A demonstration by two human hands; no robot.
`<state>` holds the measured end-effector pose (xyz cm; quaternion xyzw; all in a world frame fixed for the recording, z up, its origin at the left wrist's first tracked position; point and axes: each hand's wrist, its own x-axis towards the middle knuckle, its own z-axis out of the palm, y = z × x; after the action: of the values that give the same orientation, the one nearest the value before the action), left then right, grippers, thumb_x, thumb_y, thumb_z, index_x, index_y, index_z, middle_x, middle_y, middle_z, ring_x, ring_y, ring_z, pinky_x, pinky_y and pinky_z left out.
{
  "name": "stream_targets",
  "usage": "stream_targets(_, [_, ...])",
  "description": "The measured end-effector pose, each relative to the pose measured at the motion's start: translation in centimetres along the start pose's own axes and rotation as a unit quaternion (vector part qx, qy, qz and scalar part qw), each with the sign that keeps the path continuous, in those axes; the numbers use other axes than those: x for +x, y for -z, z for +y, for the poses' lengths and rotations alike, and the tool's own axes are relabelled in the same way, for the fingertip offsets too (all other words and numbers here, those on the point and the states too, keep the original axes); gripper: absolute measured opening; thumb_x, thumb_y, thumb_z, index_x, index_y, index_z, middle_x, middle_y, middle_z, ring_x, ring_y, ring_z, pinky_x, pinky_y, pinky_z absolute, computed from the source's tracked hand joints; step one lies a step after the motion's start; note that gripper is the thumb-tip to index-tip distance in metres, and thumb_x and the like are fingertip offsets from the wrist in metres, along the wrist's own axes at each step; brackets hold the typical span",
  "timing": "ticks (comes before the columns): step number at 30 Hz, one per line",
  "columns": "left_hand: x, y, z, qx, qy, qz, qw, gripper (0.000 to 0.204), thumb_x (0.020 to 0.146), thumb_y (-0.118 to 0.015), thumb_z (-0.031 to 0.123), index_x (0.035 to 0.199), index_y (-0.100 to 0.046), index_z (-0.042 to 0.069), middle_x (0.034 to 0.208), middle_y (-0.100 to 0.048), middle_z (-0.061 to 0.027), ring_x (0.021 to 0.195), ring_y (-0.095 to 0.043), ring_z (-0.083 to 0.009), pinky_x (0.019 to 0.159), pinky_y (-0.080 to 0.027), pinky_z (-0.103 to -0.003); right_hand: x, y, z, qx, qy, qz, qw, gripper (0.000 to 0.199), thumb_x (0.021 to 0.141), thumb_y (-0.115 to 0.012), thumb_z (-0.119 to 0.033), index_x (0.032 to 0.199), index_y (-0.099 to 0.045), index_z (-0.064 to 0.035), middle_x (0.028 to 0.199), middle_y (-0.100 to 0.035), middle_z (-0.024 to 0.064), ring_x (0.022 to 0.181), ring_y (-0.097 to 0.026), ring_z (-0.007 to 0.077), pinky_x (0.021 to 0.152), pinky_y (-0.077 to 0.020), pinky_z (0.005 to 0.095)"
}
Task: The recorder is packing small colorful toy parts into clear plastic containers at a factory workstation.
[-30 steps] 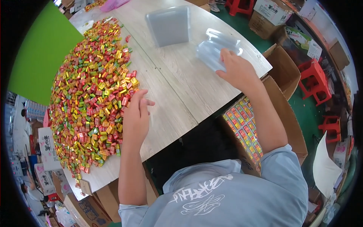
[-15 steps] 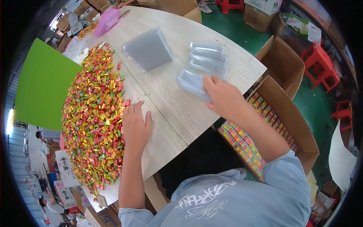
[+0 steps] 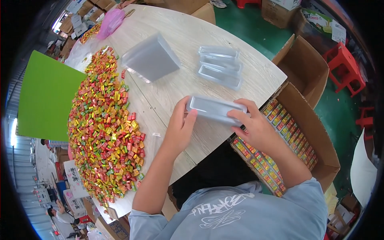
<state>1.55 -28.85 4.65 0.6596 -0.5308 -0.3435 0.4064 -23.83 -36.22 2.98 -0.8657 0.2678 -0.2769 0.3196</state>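
Our left hand (image 3: 180, 130) and right hand (image 3: 256, 127) grip a clear plastic tray (image 3: 212, 106) by its ends above the table (image 3: 168, 94), long axis left to right, right end slightly nearer us; white lettering (image 3: 222, 204) crosses our shirt (image 3: 276, 212).

This looks like a small packing workshop or factory floor. A pale wood-grain counter (image 3: 204, 24) bears a great heap of small, shiny, red, yellow and green wrapped pieces (image 3: 106, 136), with a clear, oblong plastic tray (image 3: 212, 109) held over it and similar clear plastic trays (image 3: 220, 76) lying nearby. Beside it, an open brown cardboard carton (image 3: 310, 124) holds rows of filled packs. Red plastic stools (image 3: 345, 66) stand on a green floor (image 3: 250, 26); piled brown cardboard boxes (image 3: 87, 9), a ribbed metal wall (image 3: 23, 170) and another person (image 3: 65, 217) show beyond.
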Motion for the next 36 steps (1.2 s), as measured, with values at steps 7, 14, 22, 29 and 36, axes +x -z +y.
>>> stream_targets(7, [9.0,0.2,3.0,-0.039,-0.122,0.075,0.989,0.044,0.108,-0.05,0.026,0.14,-0.047,-0.004,0.126,-0.061,-0.0143,0.114,-0.058,-0.0206,0.1,-0.046,-0.033,6.4,2.5,1.1,-0.052,0.023,0.125,0.991,0.057,0.082,-0.077,0.0,0.132,-0.054,-0.0151,0.138,-0.048,0.016,0.112,-0.061,0.0393,0.095,-0.0544,0.0422])
stream_targets(14, [11.1,-2.2,-1.4,0.095,-0.154,0.103,0.978,0.039,0.108,-0.046,0.024,0.136,-0.049,-0.004,0.126,-0.06,-0.0205,0.117,-0.058,-0.0282,0.104,-0.043,-0.039,7.3,1.3,3.5,-0.04,-0.017,0.128,0.991,0.057,0.082,-0.075,-0.002,0.133,-0.051,-0.0092,0.134,-0.051,0.0163,0.108,-0.062,0.0369,0.091,-0.0531,0.0415])
stream_targets(22, [8.4,-1.4,-0.3,-0.003,-0.08,0.026,0.996,0.044,0.109,-0.048,0.028,0.14,-0.046,-0.003,0.129,-0.059,-0.021,0.124,-0.055,-0.0299,0.107,-0.041,-0.04,5.6,1.5,2.2,-0.037,-0.033,0.088,0.995,0.057,0.084,-0.076,-0.006,0.134,-0.05,-0.0113,0.133,-0.052,0.0166,0.1,-0.065,0.0372,0.087,-0.0552,0.0426])
stream_targets(29, [3.5,-1.0,0.6,0.028,-0.019,0.004,0.999,0.051,0.108,-0.051,0.03,0.144,-0.042,-0.004,0.133,-0.058,-0.0204,0.125,-0.057,-0.0294,0.104,-0.045,-0.04,3.1,0.3,2.3,-0.014,-0.016,0.055,0.998,0.058,0.085,-0.078,-0.009,0.136,-0.049,-0.0125,0.132,-0.053,0.0172,0.102,-0.065,0.0385,0.084,-0.0563,0.0429])
stream_targets(36, [2.6,-1.0,-0.3,0.001,-0.04,0.036,0.999,0.05,0.107,-0.051,0.027,0.145,-0.041,-0.003,0.132,-0.059,-0.0213,0.122,-0.059,-0.0294,0.102,-0.048,-0.04,3.1,-0.1,2.1,-0.008,0.032,0.056,0.998,0.059,0.085,-0.079,-0.01,0.137,-0.05,-0.012,0.132,-0.054,0.0191,0.103,-0.064,0.0401,0.086,-0.0561,0.0425])
